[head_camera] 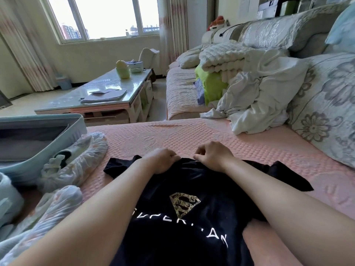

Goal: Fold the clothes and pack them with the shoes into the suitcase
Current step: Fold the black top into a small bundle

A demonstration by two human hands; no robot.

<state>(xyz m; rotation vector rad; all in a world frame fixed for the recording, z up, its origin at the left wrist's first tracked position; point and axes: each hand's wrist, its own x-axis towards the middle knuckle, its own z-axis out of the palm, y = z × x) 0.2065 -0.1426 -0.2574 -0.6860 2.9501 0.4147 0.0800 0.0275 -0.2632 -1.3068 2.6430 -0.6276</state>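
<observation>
— Item, step?
— Black cotton printed T-shirt (184,217), flat on pink quilted sofa cover (192,135); my left hand (163,160) and right hand (213,158) pinch its collar
— Next?
— Fold sleeves inward, I judge

A home living room: a long sofa (221,135) with floral cushions (324,112) at right, a glass-topped coffee table (99,89) centre-left, curtained window (103,18) at the top.

Pink quilted sofa seat (172,135): black T-shirt (184,217) spread flat in front, bagged shoes (76,162) at left by open suitcase (38,135), crumpled white garment (259,100) at right.
</observation>
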